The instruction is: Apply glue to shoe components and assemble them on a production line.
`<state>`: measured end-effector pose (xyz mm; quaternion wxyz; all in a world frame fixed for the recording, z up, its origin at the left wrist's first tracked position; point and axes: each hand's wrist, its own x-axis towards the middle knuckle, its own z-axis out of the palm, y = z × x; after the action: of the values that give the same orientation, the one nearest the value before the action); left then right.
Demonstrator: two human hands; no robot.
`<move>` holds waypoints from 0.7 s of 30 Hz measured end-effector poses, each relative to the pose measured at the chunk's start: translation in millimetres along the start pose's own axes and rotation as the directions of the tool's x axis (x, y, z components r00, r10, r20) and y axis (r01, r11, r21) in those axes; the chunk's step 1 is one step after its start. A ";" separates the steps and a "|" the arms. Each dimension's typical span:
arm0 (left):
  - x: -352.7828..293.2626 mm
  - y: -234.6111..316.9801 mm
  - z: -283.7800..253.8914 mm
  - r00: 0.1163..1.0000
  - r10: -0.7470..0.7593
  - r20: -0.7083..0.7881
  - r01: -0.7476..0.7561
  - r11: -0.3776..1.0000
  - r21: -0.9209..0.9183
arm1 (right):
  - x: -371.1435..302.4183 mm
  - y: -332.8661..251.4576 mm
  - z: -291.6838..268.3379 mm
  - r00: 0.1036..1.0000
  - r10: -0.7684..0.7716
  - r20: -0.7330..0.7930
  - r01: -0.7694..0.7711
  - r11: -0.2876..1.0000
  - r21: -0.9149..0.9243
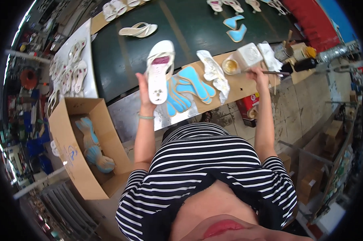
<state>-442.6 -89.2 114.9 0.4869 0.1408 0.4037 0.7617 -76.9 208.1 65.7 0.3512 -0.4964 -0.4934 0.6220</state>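
Nearest on the left, note an open cardboard box beside the worktop, with blue-and-tan pieces inside and a blue printed mark on the outer wall. On the near right, low beyond the worktop's edge, note a red carton with pale printing, too small to read. Above the worktop, find the left grip spread around a white sandal, thumb along its left side, other fingers mostly hidden. Better to hold that sandal level and steady from beneath, with fingers clear of the straps. On its footbed, spot a dark pink patch and dark heel marks, not safely legible. Just to the right, see overlapping blue insoles, best guarded against drips, then crumpled white paper. Farther right, find the right grip narrow, holding a slim dark stick, working end unclear. Probably best to move it gently past the cup of amber contents and white container. Farthest, see another pale sandal on the dark green surface, two blue pieces farther right, and more sandals along the far edge
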 end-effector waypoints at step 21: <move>-13.9 28.1 106.8 0.959 0.192 0.207 -0.201 0.980 0.018 | -158.6 -169.9 170.8 0.508 -0.606 0.612 0.675 0.722 0.154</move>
<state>-388.6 -55.7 206.3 0.4448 0.2671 0.3505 0.7797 -209.2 61.1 275.7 0.3450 -0.0605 -0.7596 0.5481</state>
